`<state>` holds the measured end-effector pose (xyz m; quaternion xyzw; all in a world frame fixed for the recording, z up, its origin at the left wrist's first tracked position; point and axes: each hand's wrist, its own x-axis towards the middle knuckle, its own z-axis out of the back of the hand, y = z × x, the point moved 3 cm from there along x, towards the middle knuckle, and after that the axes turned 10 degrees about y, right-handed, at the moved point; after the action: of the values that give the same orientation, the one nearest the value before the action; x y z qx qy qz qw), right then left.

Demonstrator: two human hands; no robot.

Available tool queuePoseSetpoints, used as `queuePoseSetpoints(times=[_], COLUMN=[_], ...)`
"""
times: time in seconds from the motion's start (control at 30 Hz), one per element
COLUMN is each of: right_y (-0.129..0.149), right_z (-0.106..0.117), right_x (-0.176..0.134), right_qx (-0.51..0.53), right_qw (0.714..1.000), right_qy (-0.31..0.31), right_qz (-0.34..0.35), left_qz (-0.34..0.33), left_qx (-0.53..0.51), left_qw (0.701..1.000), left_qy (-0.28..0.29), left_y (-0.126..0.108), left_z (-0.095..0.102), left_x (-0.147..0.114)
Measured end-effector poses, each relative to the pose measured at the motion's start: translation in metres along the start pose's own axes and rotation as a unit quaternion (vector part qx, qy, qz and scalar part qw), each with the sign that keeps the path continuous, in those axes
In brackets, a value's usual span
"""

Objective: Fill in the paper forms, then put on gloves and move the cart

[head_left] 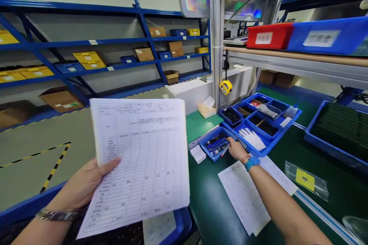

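The left hand (93, 176) carries a stack of printed sheets (143, 157), raised in front of the body to the left of the bench (212, 199). The printed face is turned toward the wearer with the heading at the top. The long axis of the stack runs roughly up and down in view, and the bottom edge slopes upward to the right. The left fingers are closed on the left edge: the thumb lies across the printed face, pointing inward, and the other fingers are hidden behind. Most of the stack extends to the right of the thumb.

The right hand (237, 149) is at the right side of a small blue tray (206, 154) on the bench. A pen (225, 150) lies just beside its fingertips, its long axis slanting from upper right to lower left, the reddish end toward the wearer. The right fingers are bent; whether they grip the pen cannot be determined. A white glove (253, 139) lies beyond the hand, and a loose sheet (244, 195) lies beside the right forearm.
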<state>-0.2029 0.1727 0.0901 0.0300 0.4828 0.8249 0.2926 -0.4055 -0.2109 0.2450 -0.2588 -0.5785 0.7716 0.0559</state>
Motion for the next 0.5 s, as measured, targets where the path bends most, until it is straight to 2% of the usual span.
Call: queuePoseSetpoints(times=[0.07, 0.13, 0.2, 0.27, 0.33, 0.4, 0.5], right_y=[0.025, 0.048, 0.067, 0.073, 0.060, 0.035, -0.008], right_z=[0.012, 0.028, 0.041, 0.051, 0.060, 0.067, 0.065], right_x=[0.021, 0.019, 0.002, -0.026, -0.056, -0.086, -0.130], right_qx=[0.073, 0.190, 0.287, 0.292, 0.241, 0.226, 0.294], right_qw=[0.997, 0.981, 0.948, 0.935, 0.953, 0.962, 0.938], right_qy=[0.002, 0.037, 0.118, 0.182, 0.177, 0.153, 0.167], right_qz=[-0.009, 0.017, 0.070, 0.091, 0.052, -0.010, -0.076], left_qz=[0.042, 0.051, 0.028, 0.001, -0.026, -0.045, -0.071], left_qx=[-0.013, 0.016, 0.078, 0.129, 0.153, 0.177, 0.252], left_qw=[0.992, 0.961, 0.913, 0.861, 0.822, 0.781, 0.685], left_qy=[0.119, 0.271, 0.401, 0.492, 0.548, 0.597, 0.680], left_y=[0.002, -0.001, -0.006, -0.011, -0.012, -0.006, 0.011], left_z=[-0.009, -0.029, -0.059, -0.096, -0.137, -0.178, -0.237], left_x=[0.024, 0.045, 0.064, 0.079, 0.088, 0.089, 0.079])
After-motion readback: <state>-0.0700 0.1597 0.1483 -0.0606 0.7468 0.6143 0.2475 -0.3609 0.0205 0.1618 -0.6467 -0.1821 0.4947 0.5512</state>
